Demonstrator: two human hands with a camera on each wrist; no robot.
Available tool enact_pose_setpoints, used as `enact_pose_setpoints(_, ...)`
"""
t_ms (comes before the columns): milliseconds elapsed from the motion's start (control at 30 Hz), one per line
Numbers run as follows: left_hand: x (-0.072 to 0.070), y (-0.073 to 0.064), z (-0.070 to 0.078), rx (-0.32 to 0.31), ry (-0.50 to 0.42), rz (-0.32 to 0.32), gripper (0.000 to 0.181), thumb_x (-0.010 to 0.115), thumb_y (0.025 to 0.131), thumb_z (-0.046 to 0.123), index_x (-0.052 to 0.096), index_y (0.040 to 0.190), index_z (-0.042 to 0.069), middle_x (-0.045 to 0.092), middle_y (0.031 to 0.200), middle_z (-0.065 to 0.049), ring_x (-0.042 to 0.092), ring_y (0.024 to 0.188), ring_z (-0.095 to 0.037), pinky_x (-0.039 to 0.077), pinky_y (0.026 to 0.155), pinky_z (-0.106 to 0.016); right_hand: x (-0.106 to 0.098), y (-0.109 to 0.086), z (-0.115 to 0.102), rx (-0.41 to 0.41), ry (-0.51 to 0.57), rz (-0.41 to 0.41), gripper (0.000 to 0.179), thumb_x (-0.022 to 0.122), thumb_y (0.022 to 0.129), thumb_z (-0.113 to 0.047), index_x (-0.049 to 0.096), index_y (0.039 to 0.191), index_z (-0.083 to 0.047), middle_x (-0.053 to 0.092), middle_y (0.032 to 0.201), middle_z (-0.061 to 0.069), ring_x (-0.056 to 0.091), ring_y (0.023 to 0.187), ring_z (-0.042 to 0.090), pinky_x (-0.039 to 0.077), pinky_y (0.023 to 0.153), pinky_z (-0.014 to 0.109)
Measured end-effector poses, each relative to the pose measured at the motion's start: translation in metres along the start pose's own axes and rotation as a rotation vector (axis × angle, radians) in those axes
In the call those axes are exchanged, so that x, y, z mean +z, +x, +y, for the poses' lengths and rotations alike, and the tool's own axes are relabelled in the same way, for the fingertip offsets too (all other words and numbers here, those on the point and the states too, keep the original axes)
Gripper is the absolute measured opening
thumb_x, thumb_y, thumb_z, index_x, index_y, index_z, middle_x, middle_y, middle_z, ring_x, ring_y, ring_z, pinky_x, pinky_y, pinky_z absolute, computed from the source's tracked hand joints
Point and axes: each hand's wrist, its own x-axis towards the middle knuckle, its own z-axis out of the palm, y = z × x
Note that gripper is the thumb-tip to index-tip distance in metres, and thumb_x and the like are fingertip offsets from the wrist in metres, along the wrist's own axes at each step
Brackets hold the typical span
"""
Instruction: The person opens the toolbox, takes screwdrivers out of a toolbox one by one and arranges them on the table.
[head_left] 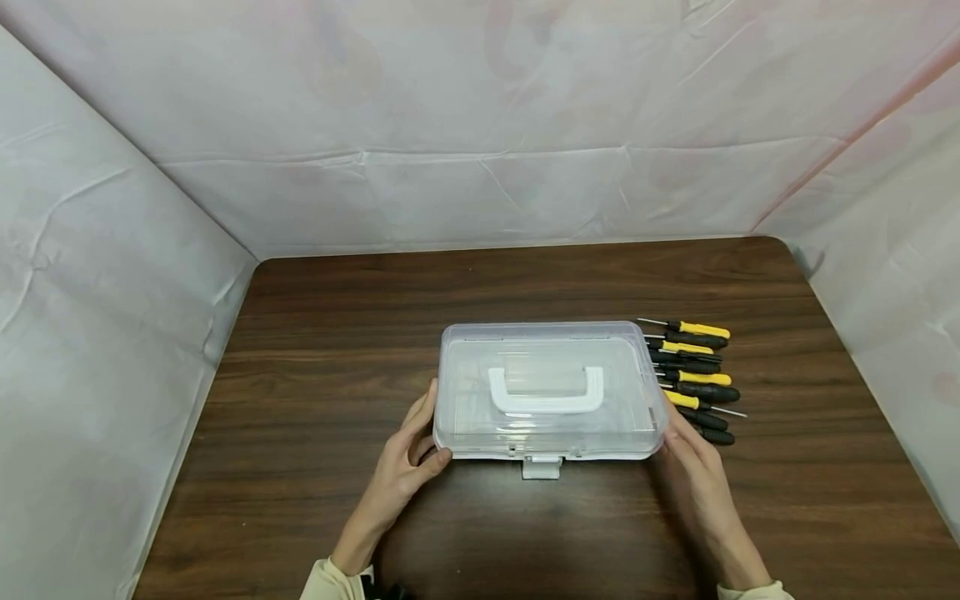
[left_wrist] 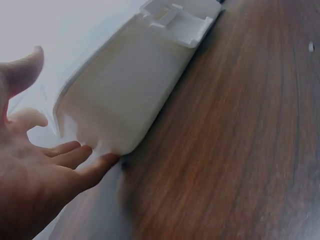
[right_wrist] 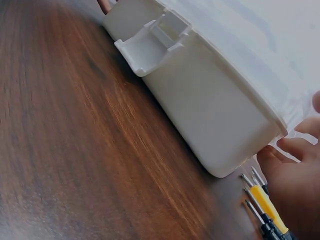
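Note:
A plastic toolbox (head_left: pixel 547 392) with a clear lid and a white folding handle (head_left: pixel 546 402) sits in front of me. Its front latch (head_left: pixel 542 467) hangs down, flipped open, while the lid lies down. At the left end my left hand (head_left: pixel 397 467) touches the box, thumb near the front corner. In the left wrist view its fingers (left_wrist: pixel 75 157) rest against the end wall, mostly straight and spread. My right hand (head_left: pixel 697 475) lies along the opposite end, fingertips at the wall. That hand is partly cut off in the right wrist view.
Several screwdrivers (head_left: pixel 693 392) with black or yellow-and-black handles lie in a row right beside the box, some partly hidden behind it and my right hand. The brown wooden table (head_left: pixel 337 333) is enclosed by white sheeting (head_left: pixel 450 200) at the back and both sides.

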Motion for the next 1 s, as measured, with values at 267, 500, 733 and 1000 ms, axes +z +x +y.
enact_pose_setpoints(267, 0.001, -0.001, -0.004, -0.017, -0.005, 0.012, 0.09, 0.071, 0.096, -0.001, 0.016, 0.167, 0.01, 0.014, 0.174, -0.017, 0.03, 0.155, -0.003, 0.047, 0.111, -0.018, 0.001, -0.002, 0.001, 0.015, 0.024, 0.023, 0.047, 0.035, 0.113, -0.003, 0.031, 0.159, 0.008, 0.044, 0.164, -0.011, 0.04, 0.147, -0.006, 0.038, 0.112, 0.01)
enact_pose_setpoints(500, -0.001, -0.001, -0.008, -0.008, 0.004, 0.032, 0.091, 0.071, 0.095, -0.002, 0.017, 0.167, 0.011, 0.014, 0.174, -0.018, 0.028, 0.155, -0.002, 0.048, 0.109, -0.018, 0.002, 0.004, 0.0, 0.045, 0.001, -0.017, 0.049, 0.036, 0.114, -0.008, 0.029, 0.162, 0.003, 0.039, 0.167, -0.01, 0.039, 0.146, -0.009, 0.038, 0.111, 0.008)
enact_pose_setpoints(733, -0.005, 0.003, -0.008, -0.027, -0.023, 0.058, 0.091, 0.07, 0.096, -0.004, 0.017, 0.168, 0.014, 0.016, 0.174, -0.016, 0.028, 0.155, -0.003, 0.048, 0.11, -0.018, 0.005, 0.019, 0.003, -0.004, -0.018, -0.068, 0.051, 0.035, 0.114, -0.007, 0.026, 0.162, 0.004, 0.039, 0.165, -0.015, 0.037, 0.146, -0.012, 0.036, 0.112, 0.006)
enact_pose_setpoints(1000, -0.005, 0.002, -0.004, -0.036, -0.022, 0.076, 0.09, 0.068, 0.097, -0.002, 0.014, 0.168, 0.013, 0.016, 0.174, -0.014, 0.028, 0.155, -0.005, 0.048, 0.109, -0.018, 0.017, 0.01, 0.004, 0.107, -0.316, 0.151, 0.044, 0.042, 0.114, -0.02, 0.045, 0.153, -0.001, 0.052, 0.147, -0.013, 0.052, 0.129, -0.01, 0.046, 0.104, 0.009)
